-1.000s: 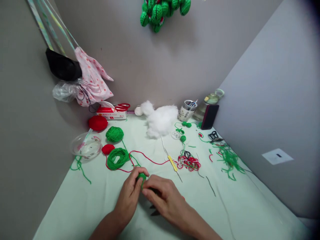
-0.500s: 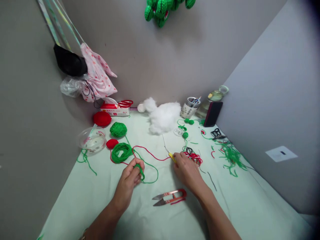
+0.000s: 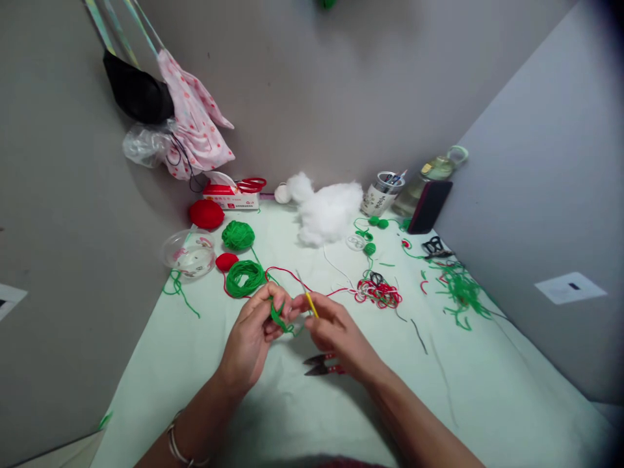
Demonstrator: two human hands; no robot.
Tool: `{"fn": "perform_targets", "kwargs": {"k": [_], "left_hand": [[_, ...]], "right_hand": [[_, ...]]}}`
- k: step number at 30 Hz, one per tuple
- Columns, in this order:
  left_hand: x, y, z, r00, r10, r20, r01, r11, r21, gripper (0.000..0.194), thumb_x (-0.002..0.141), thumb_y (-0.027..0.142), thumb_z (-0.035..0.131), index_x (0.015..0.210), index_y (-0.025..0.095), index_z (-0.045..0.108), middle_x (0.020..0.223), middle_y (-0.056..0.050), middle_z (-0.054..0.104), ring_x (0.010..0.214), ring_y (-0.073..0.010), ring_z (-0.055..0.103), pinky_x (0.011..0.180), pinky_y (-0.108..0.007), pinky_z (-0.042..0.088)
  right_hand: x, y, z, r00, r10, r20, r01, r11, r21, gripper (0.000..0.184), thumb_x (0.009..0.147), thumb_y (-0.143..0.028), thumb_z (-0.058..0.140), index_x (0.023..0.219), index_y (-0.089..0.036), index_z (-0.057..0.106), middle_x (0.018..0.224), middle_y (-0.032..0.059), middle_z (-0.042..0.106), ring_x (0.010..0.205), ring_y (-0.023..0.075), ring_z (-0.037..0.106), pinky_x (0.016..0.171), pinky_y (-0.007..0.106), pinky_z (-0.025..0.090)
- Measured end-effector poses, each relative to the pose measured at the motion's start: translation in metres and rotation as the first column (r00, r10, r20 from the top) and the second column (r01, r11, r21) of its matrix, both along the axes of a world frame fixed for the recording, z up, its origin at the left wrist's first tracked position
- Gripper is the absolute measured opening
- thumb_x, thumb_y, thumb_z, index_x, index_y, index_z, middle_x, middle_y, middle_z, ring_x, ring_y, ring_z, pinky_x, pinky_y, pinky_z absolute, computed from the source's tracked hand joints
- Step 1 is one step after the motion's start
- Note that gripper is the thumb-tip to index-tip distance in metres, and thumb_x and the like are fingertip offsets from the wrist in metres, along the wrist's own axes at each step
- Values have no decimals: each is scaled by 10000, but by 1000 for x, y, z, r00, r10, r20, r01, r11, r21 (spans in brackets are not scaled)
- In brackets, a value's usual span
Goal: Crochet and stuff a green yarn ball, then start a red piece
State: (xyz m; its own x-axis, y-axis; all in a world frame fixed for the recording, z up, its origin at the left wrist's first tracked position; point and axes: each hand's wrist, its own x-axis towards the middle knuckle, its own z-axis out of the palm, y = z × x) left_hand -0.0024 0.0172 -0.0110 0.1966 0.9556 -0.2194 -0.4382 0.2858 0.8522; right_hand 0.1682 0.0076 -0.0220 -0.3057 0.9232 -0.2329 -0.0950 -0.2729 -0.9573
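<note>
My left hand [image 3: 254,331] is closed on a small green crochet piece [image 3: 277,316], partly covered by the fingers. Green yarn trails from that piece. Close beside it, my right hand [image 3: 336,328] grips a crochet hook [image 3: 312,304] by its yellow handle, the thin metal shaft pointing up and away. The fingertips of both hands nearly meet. Thread snips [image 3: 319,365] lie on the cloth below, partly hidden by my right hand. Just beyond my left hand rests a loose coil of green yarn [image 3: 245,279].
White stuffing [image 3: 329,211] sits at the back. On the left are a plastic bowl [image 3: 190,253], a green yarn ball [image 3: 238,235] and a red yarn ball [image 3: 207,214]. Tangled red yarn [image 3: 377,294], green scraps [image 3: 463,292], a pen can [image 3: 383,194] and a phone [image 3: 429,208] are right.
My right hand has lifted the crochet hook from the table and brought it left to my left hand. The view has tilted down slightly.
</note>
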Motion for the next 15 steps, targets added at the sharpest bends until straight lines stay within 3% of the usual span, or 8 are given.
{"fn": "perform_targets", "kwargs": {"k": [2,4,7,11,15], "left_hand": [[-7,5,3,996,85,-7,-84,996,33,116,793,199,613,736,191,511,744,23,503,556,-77,308,496,-189,269],[-18,13,2,978,204,-42,-201,977,75,49,784,183,623,792,186,575,784,13,550,545,-66,324,493,-182,286],[-39,27,-7,944,324,-64,-316,942,113,96,782,172,637,876,184,620,805,5,579,539,-55,355,488,-170,298],[-55,36,-21,921,379,-84,-370,923,108,87,780,169,640,852,186,595,797,11,579,529,-43,372,476,-156,289],[-53,35,-25,932,348,-97,-339,936,99,77,772,172,629,843,181,602,794,9,584,514,-41,367,460,-158,271]], "right_hand": [[-6,-3,-1,992,124,-1,-124,991,-56,341,849,-438,682,1096,-204,660,811,-27,642,482,56,243,450,234,179],[0,-3,-1,983,183,27,-180,981,-79,361,866,-526,690,981,-184,682,588,-83,466,475,67,227,455,238,152],[26,-2,2,997,8,75,-7,1000,-13,399,855,-571,717,830,-173,689,525,-103,307,483,74,195,462,243,129],[59,-1,11,966,-252,-58,257,959,117,380,789,-565,801,744,-207,685,529,-84,394,434,52,147,447,260,143],[71,-1,18,939,-327,-104,341,924,171,289,806,-496,826,773,-233,711,474,-100,350,427,50,120,450,263,161]]}}
